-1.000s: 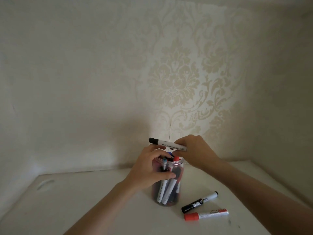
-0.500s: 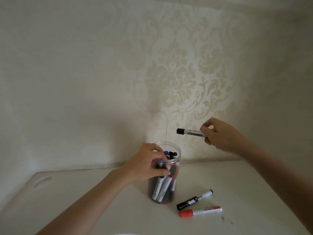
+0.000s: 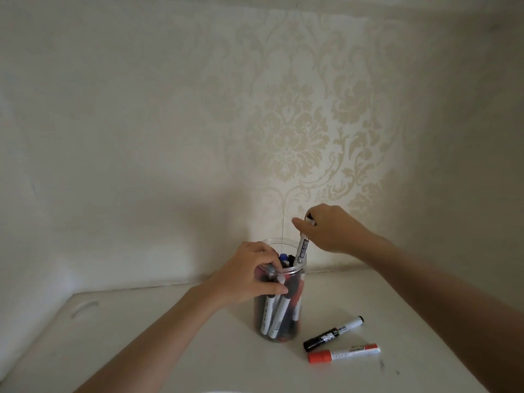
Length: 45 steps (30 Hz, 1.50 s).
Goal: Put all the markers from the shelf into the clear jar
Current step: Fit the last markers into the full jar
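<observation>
The clear jar [image 3: 297, 310] stands upright on the white shelf [image 3: 170, 350], holding several markers. My left hand [image 3: 249, 275] wraps around the jar's upper left side. Above the jar's right rim, my right hand [image 3: 330, 229] pinches the top of a white marker [image 3: 302, 248] that points steeply down, its lower end inside the jar mouth. Two markers lie on the shelf to the right of the jar: a black-capped one [image 3: 334, 333] and a red-capped one [image 3: 344, 353] just in front of it.
Patterned wallpaper [image 3: 297, 137] covers the wall directly behind the shelf, and side walls close it in left and right. An oval cut-out [image 3: 84, 306] marks the shelf surface at the left.
My right hand turned the white marker from level to nearly upright and lowered its end into the jar mouth. My left hand kept its hold on the jar.
</observation>
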Motion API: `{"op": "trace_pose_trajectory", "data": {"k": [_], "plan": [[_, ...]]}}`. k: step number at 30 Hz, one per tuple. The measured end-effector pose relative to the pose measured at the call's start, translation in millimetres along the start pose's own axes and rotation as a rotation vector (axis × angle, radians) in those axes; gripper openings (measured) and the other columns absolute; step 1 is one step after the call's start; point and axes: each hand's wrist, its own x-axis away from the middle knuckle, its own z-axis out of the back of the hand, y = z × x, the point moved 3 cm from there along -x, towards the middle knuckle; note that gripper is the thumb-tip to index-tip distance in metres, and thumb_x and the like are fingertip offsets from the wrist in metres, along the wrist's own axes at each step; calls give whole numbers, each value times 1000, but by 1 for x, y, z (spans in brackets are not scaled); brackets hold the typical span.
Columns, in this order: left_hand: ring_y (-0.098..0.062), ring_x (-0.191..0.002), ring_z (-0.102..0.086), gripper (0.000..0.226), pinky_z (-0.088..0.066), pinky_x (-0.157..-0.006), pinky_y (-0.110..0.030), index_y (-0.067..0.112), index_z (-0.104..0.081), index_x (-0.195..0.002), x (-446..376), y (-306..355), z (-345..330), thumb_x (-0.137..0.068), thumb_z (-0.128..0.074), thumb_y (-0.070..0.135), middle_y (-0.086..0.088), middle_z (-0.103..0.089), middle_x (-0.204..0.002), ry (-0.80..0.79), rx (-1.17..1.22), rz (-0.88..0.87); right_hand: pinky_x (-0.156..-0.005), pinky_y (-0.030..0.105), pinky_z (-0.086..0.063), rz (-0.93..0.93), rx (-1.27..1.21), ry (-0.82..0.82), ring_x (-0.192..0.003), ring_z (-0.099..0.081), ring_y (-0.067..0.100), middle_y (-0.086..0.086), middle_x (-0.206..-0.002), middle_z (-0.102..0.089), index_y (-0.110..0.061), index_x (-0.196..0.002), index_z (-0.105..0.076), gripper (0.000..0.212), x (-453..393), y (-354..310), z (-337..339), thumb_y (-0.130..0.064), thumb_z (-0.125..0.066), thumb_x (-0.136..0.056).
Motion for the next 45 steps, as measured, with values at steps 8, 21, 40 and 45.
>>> {"op": "trace_pose_trajectory", "data": {"k": [8, 21, 40, 45], "plan": [[-10, -126, -35, 39, -32, -106, -26, 33, -72, -107, 1, 0, 1, -72, -81, 46, 13, -54, -125, -13, -24, -9, -65, 24, -48, 19, -44, -108, -82, -62, 18, 2, -90, -67, -12, -97, -64, 33, 6, 4, -30, -42, -52, -93], [5, -119, -38, 30, -33, -94, -13, 37, -72, -91, 1, -1, 3, -66, -87, 40, 21, -57, -115, -8, 50, 19, -72, 23, -50, 74, 265, -340, -79, -63, 14, 7, -100, -75, -11, -98, -76, 32, -7, -22, -32, -36, -71, -78], [-10, -133, -42, 104, -40, -111, -37, 60, -28, -129, 12, -9, -6, -47, -90, 51, 8, -36, -142, 10, 309, 179, -66, 3, -47, -217, -204, 59, -72, -68, 8, -4, -83, -70, -26, -83, -68, 17, 115, 189, -96, -10, -70, -84], [-12, -126, -51, 78, -46, -105, -45, 44, -42, -120, 3, -3, -16, -59, -90, 37, 12, -47, -135, -28, 402, 113, -58, 9, -50, -231, -560, 526, -61, -68, -1, 8, -77, -73, -22, -86, -69, 10, 98, 166, 8, -11, -68, -85]]}}
